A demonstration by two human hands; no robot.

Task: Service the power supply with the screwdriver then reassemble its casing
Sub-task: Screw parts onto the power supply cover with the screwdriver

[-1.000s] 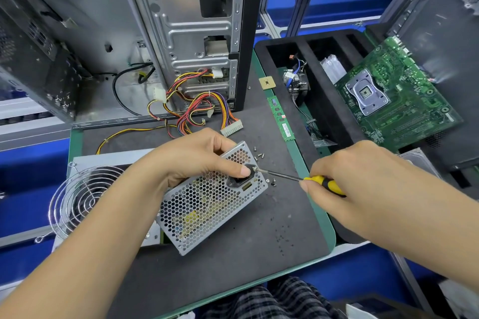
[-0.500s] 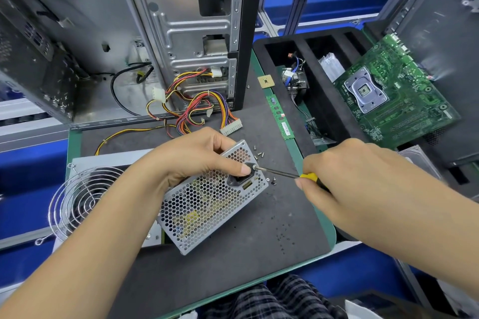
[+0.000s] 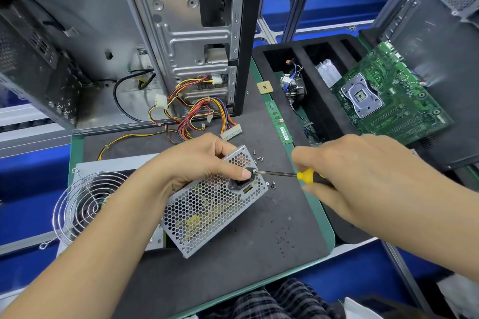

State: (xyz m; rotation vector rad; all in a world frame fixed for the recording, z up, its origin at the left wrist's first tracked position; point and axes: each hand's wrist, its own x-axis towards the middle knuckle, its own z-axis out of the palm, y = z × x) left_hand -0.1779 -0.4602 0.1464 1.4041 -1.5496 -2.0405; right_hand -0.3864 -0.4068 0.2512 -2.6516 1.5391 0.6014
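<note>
From the head camera, the power supply [image 3: 212, 202] lies tilted on the dark mat [image 3: 233, 261] near the front edge of the bench, its perforated steel face turned up toward the viewer. The left hand [image 3: 197, 163] is curled over its upper corner, thumb pressed down just beside the black mains socket [image 3: 242, 183]. The right hand [image 3: 363, 179] is wrapped round the yellow-and-black handle of the screwdriver [image 3: 293, 175], whose thin shaft runs left until its tip meets a screw at the socket's top corner.

The unit looks like a stiff sheet-metal box, probably fairly heavy for its size given what shows through the mesh. The mesh gives fingers some purchase, but cut edges at the corners may be sharp, so a grip across the broad flat sides seems safest. Its wire bundle [image 3: 191, 116] trails back toward the open PC case [image 3: 191, 33] and would drag if the box were lifted. Loose screws [image 3: 259, 159] lie on the mat just beside the unit; they are tiny and would roll or scatter at a nudge.

The thumb and the tool tip cover the screw head, so I cannot tell whether it is going in or coming out. The unit's far side sits behind the left forearm, and the fan grille [image 3: 85, 204] beside it hides what lies beneath. The right palm hides most of the handle.
</note>
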